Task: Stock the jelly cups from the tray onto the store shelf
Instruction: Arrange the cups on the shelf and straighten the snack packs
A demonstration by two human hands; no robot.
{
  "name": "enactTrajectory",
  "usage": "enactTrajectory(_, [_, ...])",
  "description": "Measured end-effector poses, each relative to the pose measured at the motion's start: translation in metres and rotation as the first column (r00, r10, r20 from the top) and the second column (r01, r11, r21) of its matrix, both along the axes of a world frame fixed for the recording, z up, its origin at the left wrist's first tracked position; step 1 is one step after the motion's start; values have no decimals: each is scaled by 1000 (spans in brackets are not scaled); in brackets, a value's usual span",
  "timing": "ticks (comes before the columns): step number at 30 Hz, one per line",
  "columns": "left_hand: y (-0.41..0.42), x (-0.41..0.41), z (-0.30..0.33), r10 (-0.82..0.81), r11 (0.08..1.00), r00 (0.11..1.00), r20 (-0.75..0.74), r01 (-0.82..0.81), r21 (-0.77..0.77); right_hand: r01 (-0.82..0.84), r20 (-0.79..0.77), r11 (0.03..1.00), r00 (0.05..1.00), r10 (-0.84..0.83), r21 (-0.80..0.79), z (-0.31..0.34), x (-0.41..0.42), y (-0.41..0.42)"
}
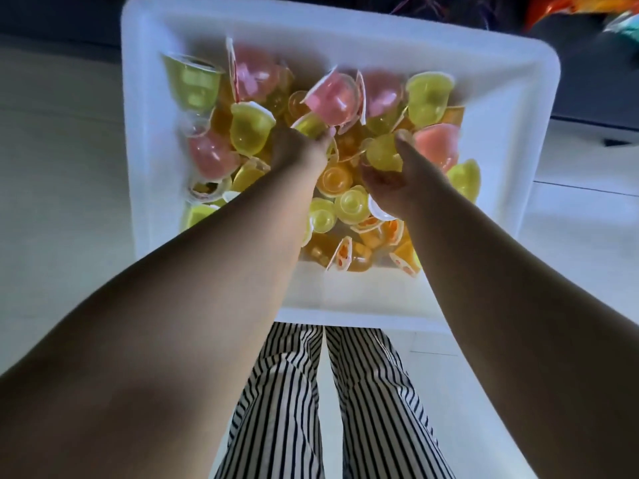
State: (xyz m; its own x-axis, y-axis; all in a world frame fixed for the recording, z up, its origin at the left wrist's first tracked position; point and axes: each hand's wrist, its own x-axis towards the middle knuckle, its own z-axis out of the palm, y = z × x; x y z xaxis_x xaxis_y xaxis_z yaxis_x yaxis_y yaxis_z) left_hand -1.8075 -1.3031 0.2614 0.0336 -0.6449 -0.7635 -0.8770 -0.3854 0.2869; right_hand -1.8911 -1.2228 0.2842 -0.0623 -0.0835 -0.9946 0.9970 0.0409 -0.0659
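**Both hands gathering cups from the tray**

Hands first: the left hand (pixel 299 146) curls its fingers into the pile around a yellow-green jelly cup (pixel 311 127), while the right hand (pixel 390 181) grips a yellow jelly cup (pixel 383 155). The jelly cups (pixel 332 98) lie jumbled in the white tray (pixel 511 108), likely so handfuls can be scooped. No store shelf is visible.

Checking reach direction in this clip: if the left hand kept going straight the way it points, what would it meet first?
Probably the pink jelly cup just beyond the left hand, which already grips a yellow-green cup; depth is hard to judge. Beyond lies the white tray wall.
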Motion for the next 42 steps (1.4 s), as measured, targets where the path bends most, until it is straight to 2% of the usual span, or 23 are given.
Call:
enactTrajectory(4, [0,14,11,150,989,988,-39,-149,18,11,-39,999,999,-13,-36,9,8,8])
enactTrajectory(7, [16,40,42,257,966,942,-216,-255,36,-113,-73,992,991,109,-55,37,9,20])
enactTrajectory(9, [24,54,74,404,915,842,-357,-362,179,-259,-125,964,960,251,-52,63,10,26])
enactTrajectory(12, [27,63,142,687,722,564,-457,-460,518,-423,-257,905,880,398,-47,118,7,33])
enactTrajectory(14, [24,63,186,732,678,445,-517,-397,619,-513,-370,857,809,458,-60,156,2,35])
enactTrajectory(16, [19,58,237,728,684,344,-593,-326,652,-571,-490,812,745,453,-118,204,-5,35])
enactTrajectory(20, [14,35,334,667,745,208,-716,-211,633,-601,-671,773,661,336,-204,306,-21,37])
enactTrajectory(22, [16,26,379,602,798,161,-782,-150,583,-591,-724,746,654,221,-307,355,-26,43])
enactTrajectory(26, [15,9,452,420,908,128,-899,-42,418,-554,-768,723,638,50,-413,444,-34,59])
enactTrajectory(30, [19,-10,535,251,963,69,-966,83,256,-603,-884,720,466,-32,-344,526,-45,89])
enactTrajectory(34, [40,-32,604,121,983,14,-992,136,122,-574,-895,708,400,-197,-412,588,-63,117])
enactTrajectory(38, [69,-73,658,-8,994,-15,-1000,108,-10,-589,-932,724,270,-242,-358,634,-99,145])
enactTrajectory(42, [90,-124,683,-181,983,-14,-983,31,-182,-641,-953,706,175,-248,-302,659,-150,163])
